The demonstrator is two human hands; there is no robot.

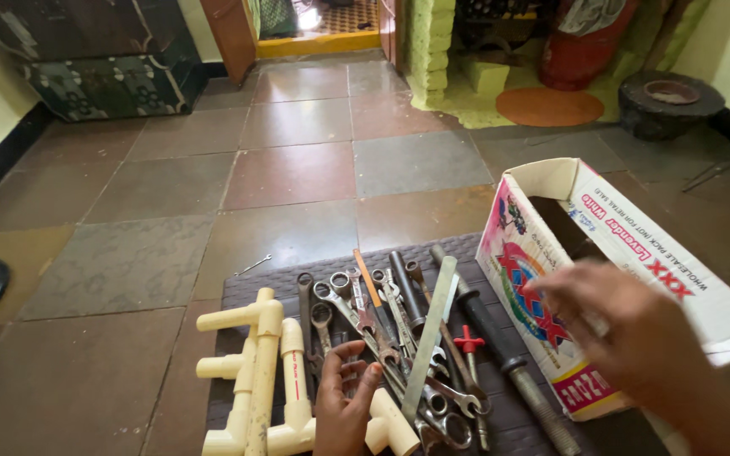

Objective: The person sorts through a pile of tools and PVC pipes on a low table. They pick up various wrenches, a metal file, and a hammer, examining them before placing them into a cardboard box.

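Note:
My left hand (344, 409) rests at the bottom centre on a pile of metal spanners (373, 325), fingers curled over the tools; whether it grips one I cannot tell. My right hand (627, 325) is blurred, fingers spread, against the side of an open cardboard box (551, 253) lying on the right of the mat. It holds nothing that I can see. Cream plastic pipe fittings (259, 371) lie just left of my left hand. A long flat metal bar (431, 333) lies across the spanners, and a dark steel rod (500, 355) runs beside the box.
The tools lie on a dark ribbed mat (272, 283) on a tiled floor. A small spanner (253, 265) lies alone beyond the mat. A dark chest (103, 80) stands far left, a stone mortar (667, 101) far right, a red cylinder (580, 42) behind.

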